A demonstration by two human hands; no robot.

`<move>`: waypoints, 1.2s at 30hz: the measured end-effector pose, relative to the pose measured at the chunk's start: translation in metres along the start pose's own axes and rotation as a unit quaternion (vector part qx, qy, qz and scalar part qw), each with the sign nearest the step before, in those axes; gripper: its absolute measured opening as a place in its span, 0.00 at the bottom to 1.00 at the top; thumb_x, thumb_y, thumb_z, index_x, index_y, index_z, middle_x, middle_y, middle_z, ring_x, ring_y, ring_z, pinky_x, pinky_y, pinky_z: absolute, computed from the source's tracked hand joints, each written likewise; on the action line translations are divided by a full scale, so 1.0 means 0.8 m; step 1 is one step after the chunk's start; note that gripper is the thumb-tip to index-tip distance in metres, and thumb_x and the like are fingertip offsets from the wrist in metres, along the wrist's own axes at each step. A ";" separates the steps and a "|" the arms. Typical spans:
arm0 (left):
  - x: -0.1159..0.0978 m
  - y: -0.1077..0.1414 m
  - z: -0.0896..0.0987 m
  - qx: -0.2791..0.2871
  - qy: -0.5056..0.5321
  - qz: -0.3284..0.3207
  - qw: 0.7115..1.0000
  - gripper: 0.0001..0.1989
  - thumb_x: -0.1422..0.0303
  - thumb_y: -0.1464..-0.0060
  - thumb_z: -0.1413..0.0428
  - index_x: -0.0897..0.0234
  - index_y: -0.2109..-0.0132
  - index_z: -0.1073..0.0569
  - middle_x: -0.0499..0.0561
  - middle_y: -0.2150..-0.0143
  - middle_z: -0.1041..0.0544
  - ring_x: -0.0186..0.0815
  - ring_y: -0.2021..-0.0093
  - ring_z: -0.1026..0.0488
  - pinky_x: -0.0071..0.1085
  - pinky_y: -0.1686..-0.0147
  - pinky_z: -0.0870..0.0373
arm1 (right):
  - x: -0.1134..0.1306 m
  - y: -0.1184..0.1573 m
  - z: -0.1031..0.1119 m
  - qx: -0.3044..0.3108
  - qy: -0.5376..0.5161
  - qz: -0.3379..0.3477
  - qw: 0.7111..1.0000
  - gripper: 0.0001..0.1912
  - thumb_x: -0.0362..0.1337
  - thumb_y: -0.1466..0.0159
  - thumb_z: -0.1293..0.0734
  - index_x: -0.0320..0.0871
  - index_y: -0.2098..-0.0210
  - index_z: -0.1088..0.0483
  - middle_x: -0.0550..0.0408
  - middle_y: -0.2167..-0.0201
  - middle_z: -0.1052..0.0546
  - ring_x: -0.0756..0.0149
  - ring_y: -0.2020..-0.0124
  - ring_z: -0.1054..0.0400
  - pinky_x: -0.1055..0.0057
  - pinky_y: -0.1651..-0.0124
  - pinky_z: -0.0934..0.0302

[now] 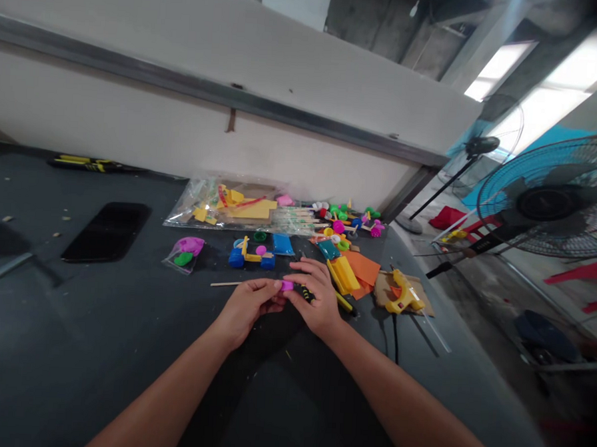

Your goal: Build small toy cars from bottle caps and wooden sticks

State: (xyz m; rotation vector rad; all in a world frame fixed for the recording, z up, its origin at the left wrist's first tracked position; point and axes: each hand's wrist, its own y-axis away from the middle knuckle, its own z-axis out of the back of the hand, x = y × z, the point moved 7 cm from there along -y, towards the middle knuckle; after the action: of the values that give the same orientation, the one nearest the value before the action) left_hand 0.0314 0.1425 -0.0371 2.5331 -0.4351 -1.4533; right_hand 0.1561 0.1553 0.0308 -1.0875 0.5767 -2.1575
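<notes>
Between my two hands a small piece of magenta clay (287, 286) is pinched at the fingertips. My left hand (249, 307) is closed on its left side, near a thin wooden stick (225, 284) that points left. On the clay's right side, the thumb and index finger of my right hand (317, 298) press it, with the other fingers raised. Just beyond my hands stands a small yellow and blue model (251, 256) with a pink ball on it. A bag of pink and green clay (187, 251) lies to the left.
A black phone (106, 232) and yellow-black pliers (89, 164) lie at the left. At the back is a clear bag of parts (244, 207). Rightward are orange sheets (367, 268), a yellow glue gun (403, 296) on cardboard, its cable, and a fan (550, 203).
</notes>
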 end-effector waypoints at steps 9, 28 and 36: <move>0.000 -0.001 0.001 -0.007 -0.002 -0.004 1.000 0.10 0.64 0.58 0.36 0.68 0.71 0.23 0.50 0.74 0.24 0.29 0.73 0.29 0.26 0.67 0.30 | -0.002 -0.002 0.000 0.004 0.000 -0.002 1.000 0.07 0.40 0.42 0.32 0.50 0.63 0.26 0.54 0.56 0.26 0.58 0.46 0.39 0.54 0.44 0.44; 0.002 -0.001 0.000 0.017 0.019 -0.005 1.000 0.11 0.63 0.56 0.37 0.68 0.72 0.24 0.49 0.75 0.26 0.28 0.73 0.30 0.26 0.67 0.30 | 0.003 0.000 -0.004 0.023 -0.010 0.005 1.000 0.09 0.42 0.43 0.32 0.50 0.63 0.26 0.54 0.54 0.26 0.57 0.45 0.40 0.53 0.44 0.45; 0.005 -0.002 0.000 0.017 0.025 -0.011 0.999 0.10 0.63 0.56 0.37 0.67 0.71 0.25 0.48 0.74 0.26 0.27 0.73 0.30 0.24 0.67 0.31 | 0.006 0.000 -0.003 0.013 -0.019 0.010 1.000 0.08 0.41 0.43 0.32 0.49 0.63 0.26 0.53 0.55 0.26 0.58 0.46 0.39 0.55 0.45 0.44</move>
State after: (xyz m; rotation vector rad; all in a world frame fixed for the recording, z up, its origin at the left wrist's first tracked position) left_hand 0.0336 0.1429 -0.0412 2.6023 -0.4289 -1.3986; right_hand 0.1518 0.1519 0.0320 -1.1026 0.5386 -2.1160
